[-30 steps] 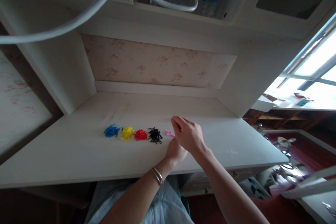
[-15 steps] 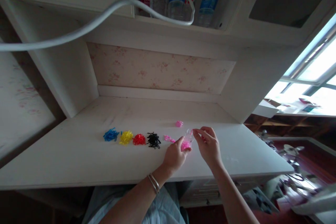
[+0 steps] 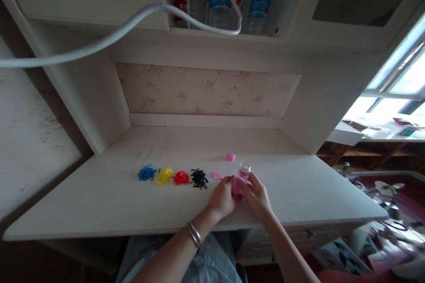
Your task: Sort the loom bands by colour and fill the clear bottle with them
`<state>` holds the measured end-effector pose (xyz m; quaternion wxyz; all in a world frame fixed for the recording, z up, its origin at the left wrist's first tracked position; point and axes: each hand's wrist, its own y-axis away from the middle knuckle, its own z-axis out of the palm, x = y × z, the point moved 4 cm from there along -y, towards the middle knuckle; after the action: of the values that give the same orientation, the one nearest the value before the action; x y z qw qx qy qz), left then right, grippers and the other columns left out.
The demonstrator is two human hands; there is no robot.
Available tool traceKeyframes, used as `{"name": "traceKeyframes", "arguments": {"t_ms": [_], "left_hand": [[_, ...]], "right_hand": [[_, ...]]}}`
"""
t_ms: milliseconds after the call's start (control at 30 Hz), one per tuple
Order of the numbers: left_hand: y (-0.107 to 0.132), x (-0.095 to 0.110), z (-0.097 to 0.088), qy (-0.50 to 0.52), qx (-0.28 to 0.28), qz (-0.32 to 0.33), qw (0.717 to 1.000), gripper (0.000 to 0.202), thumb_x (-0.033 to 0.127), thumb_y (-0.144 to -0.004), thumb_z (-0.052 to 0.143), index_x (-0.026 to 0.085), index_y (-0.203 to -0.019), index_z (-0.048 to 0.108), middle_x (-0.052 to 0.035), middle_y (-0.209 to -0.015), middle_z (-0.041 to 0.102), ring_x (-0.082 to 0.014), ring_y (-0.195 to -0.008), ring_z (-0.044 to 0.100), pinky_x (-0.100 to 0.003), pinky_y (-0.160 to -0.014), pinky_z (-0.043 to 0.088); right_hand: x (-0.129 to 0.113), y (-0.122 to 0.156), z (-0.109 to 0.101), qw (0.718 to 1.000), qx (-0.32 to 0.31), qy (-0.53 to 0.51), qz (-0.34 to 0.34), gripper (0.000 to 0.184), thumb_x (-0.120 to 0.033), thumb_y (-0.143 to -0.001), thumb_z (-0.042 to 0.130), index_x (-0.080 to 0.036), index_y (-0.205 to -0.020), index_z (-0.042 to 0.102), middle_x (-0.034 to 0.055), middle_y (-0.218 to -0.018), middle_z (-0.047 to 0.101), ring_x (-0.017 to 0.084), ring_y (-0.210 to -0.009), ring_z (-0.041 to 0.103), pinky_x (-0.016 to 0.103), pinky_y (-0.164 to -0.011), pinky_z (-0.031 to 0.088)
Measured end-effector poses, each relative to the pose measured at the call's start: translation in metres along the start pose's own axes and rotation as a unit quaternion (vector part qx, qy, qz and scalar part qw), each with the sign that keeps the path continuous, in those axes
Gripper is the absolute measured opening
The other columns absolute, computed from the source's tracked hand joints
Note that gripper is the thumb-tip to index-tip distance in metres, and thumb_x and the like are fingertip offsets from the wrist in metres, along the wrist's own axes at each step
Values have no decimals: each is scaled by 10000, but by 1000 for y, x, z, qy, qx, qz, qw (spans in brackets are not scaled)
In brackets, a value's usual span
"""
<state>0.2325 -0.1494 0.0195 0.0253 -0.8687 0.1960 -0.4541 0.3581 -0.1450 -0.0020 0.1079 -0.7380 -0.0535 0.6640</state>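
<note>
Clasping clear bottle (image 3: pixel 245 170) with pink contents between left hand (image 3: pixel 222 197) and right hand (image 3: pixel 259 195), at right on desk (image 3: pixel 109 205); with small pink piece (image 3: pixel 230 157) just far, black pile (image 3: pixel 199 178) left.

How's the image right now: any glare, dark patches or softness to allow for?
Head view: glare washes out the window at right; head view: deep shadow fills the lower left corner; head view: fine detail on the clear bottle looks soft.
</note>
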Motion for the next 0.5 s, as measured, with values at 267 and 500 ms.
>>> {"name": "traceKeyframes", "arguments": {"t_ms": [267, 500], "left_hand": [[9, -23, -66, -228, 17, -23, 973, 247, 264, -843, 496, 271, -1021, 668, -46, -988, 648, -186, -911, 593, -291, -820, 447], [-12, -33, -70, -316, -21, 27, 948, 269, 171, -846, 462, 266, -955, 688, -72, -931, 615, -211, -954, 522, -327, -846, 411]], "right_hand": [[6, -6, 0, 998, 2, 52, 23, 517, -500, -722, 634, -184, -1125, 558, 92, -987, 665, 198, -742, 650, 266, -604, 485], [2, -2, 0, 995, 18, 95, 24, 520, -532, -724, 607, -185, -1109, 569, 89, -982, 669, 206, -769, 652, 265, -612, 483]]}}
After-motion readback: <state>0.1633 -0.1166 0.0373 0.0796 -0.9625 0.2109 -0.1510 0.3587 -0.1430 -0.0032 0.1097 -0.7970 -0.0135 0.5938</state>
